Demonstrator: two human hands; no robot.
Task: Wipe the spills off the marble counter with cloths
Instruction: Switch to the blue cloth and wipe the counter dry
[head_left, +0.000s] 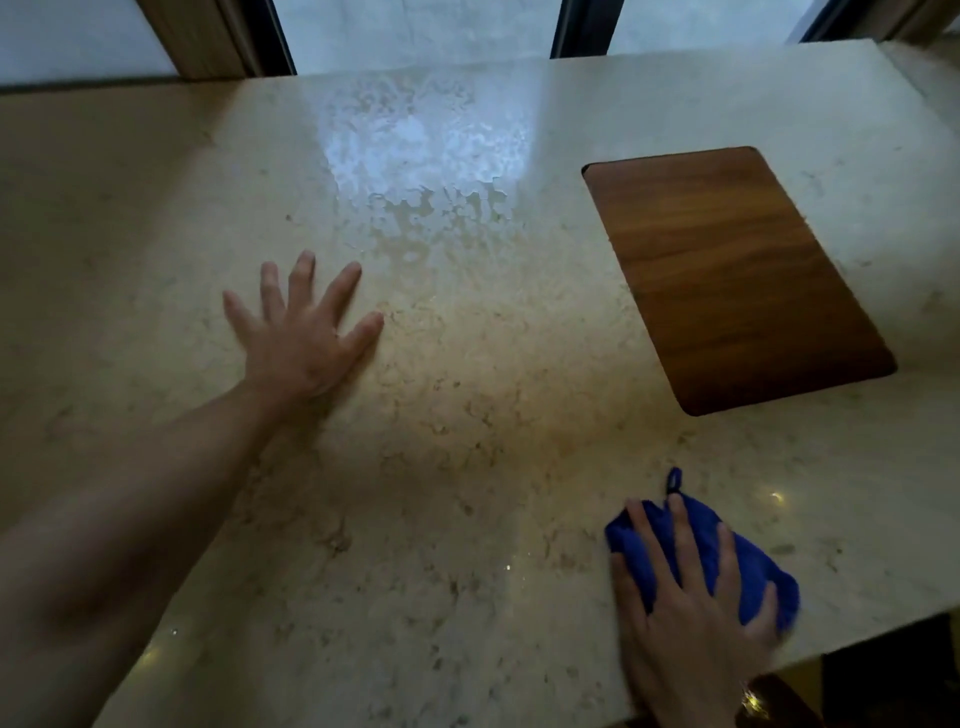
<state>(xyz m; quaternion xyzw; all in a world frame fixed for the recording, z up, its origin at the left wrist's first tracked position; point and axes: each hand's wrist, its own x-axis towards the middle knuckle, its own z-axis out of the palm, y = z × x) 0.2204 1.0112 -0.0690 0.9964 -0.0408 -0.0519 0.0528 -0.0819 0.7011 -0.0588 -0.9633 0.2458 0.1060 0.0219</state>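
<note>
the marble counter (467, 415) is cream with tan veining; a wet, beaded spill (415, 156) shines at its far edge below the dark-framed windows (415, 31). right of the spill a walnut-brown wooden panel (727, 275) sits inset. the left hand (301, 332) lies spread flat, just nearer than the spill. the right hand (685, 603), fingers splayed, presses a bunched blue cloth (748, 561) by the near edge, well apart from the spill.

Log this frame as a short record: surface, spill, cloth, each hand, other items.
surface: marble counter
spill: wet patch near the far edge, not yet wiped
cloth: blue cloth, bunched at the near right edge
right hand: pressed flat on the cloth
left hand: bare, fingers spread on the counter
other: wooden board, right side
</note>
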